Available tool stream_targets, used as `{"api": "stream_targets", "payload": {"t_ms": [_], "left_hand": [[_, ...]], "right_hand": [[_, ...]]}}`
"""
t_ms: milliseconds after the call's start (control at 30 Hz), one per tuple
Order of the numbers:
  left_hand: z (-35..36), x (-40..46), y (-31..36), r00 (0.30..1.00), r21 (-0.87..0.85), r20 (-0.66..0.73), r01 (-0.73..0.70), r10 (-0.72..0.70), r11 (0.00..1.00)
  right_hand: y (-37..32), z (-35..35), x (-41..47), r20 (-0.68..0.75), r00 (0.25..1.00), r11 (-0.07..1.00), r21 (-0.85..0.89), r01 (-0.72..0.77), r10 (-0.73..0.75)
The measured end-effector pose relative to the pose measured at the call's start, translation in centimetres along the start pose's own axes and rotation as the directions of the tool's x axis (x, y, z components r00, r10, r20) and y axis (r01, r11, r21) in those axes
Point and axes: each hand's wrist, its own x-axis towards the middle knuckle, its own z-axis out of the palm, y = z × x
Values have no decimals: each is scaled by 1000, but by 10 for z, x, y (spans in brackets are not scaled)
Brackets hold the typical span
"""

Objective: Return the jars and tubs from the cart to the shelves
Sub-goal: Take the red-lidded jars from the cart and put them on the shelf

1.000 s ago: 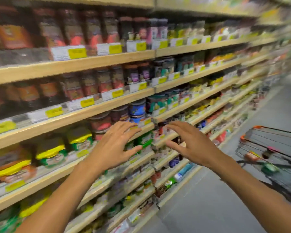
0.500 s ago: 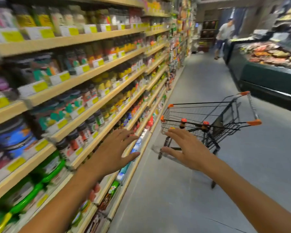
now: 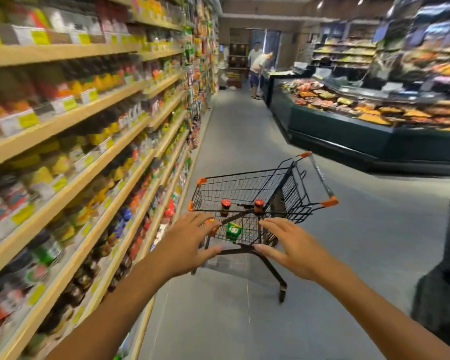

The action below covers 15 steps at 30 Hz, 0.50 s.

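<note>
A small black wire cart (image 3: 244, 188) with orange corners stands in the aisle ahead of me. Inside it are two dark jars with red lids, one at the left (image 3: 225, 207) and one at the right (image 3: 258, 206), and a green-lidded tub (image 3: 233, 231) lower down. My left hand (image 3: 186, 242) and my right hand (image 3: 290, 242) hover with spread fingers at the cart's near end, both holding nothing. Wooden shelves (image 3: 94, 141) full of jars and tubs run along the left side.
A dark green deli counter (image 3: 348, 131) with food lies on the right. Two people (image 3: 256, 66) stand at the far end of the aisle. A dark object (image 3: 447, 281) sits at the right edge. Grey floor stretches between shelves and counter.
My view has swung from the shelves rightward down the aisle to the cart. Both empty hands have travelled from the shelf front to the cart's near end.
</note>
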Motion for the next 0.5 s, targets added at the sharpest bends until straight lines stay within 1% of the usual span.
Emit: {"api": "stream_targets", "payload": {"t_ms": [133,233,333,500], "left_hand": [[12,47,-36,999,-25,11,-41,42,999],[27,75,-55,997,-52,49,-56,58,997],[40,104,-74,994,-69,83,-59,65,996],[64,164,-106,988,-73,137,-63,73,995]], "right_hand": [[14,3,42,-6,998,998,-11,-66,66],[27,10,67,20,994,994,-8,-106,106],[44,19,95,11,989,989,2,-146,145],[79,38,145,4,985,985,24,-170,170]]}}
